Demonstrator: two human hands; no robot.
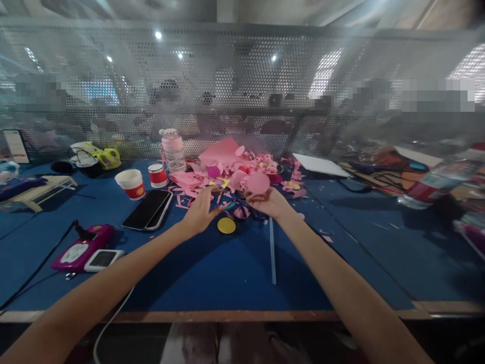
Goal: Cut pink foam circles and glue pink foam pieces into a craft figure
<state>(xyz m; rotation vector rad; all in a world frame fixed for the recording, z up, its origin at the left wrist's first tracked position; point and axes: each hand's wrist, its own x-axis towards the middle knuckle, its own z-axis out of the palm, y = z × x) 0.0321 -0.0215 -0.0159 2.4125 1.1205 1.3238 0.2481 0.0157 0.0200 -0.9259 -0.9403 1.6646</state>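
In my right hand [269,202] is a pink paper disc [258,183], gripped at its lower edge by the fingers. My left hand [199,215] is just left of it, thumb and fingers spread apart, and I see nothing gripped in it. A small teal piece [229,207] shows by the left thumb tip; whether they touch is unclear. On the table between my hands is a yellow disc [226,226]. Beyond both hands spreads a heap of pink paper scraps [261,163]. A translucent stick [273,255] lies below my right wrist.
Left of the heap are a black-screened phone [147,211], paper cups [131,183] and a pink-topped bottle [173,151]. A purple device [85,247] with a cable sits nearer. White sheet [320,166] and a plastic bottle [428,184] are right. A perforated screen [235,65] stands behind.
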